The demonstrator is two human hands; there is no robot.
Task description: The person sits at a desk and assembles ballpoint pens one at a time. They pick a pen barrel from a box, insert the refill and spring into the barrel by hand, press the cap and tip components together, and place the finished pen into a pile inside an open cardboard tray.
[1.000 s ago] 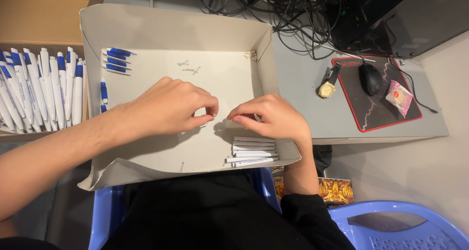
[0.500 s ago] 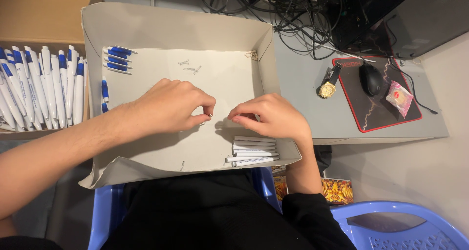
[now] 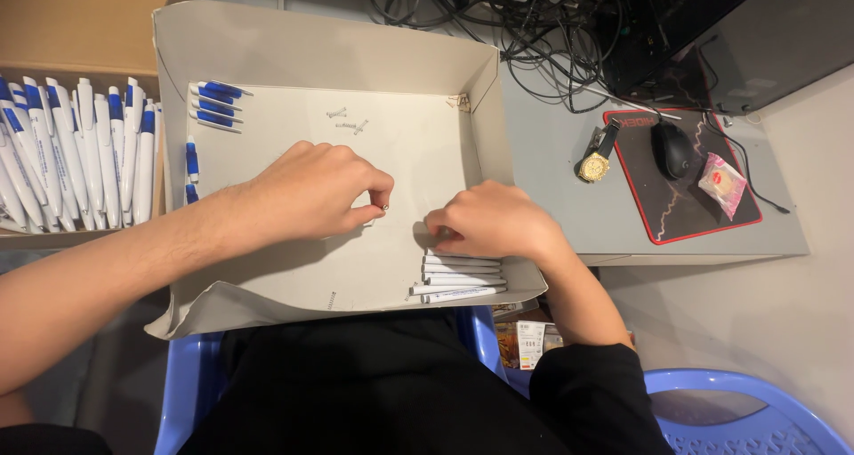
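Observation:
A shallow grey cardboard tray (image 3: 267,55) rests on my lap. My left hand (image 3: 311,193) hovers over its middle, thumb and forefinger pinched on a small metal spring (image 3: 383,208). My right hand (image 3: 494,224) rests palm down on the top of a stack of white pen barrels (image 3: 458,277) at the tray's near right corner, fingers curled on one; which one it grips is hidden. Blue pen parts (image 3: 213,104) lie at the tray's far left. Loose springs (image 3: 349,121) lie near the far wall.
An open brown box of white-and-blue pens (image 3: 80,153) stands to the left. On the grey desk at right lie a gold wristwatch (image 3: 596,161), a black mouse (image 3: 673,148) on a red-edged pad, a small wrapped packet (image 3: 722,181) and tangled cables (image 3: 551,37). Blue plastic chairs (image 3: 747,415) are below.
My hands have drawn slightly apart; the left hand has pulled a little away from the right with the spring in its pinch. My right hand stays on the barrels.

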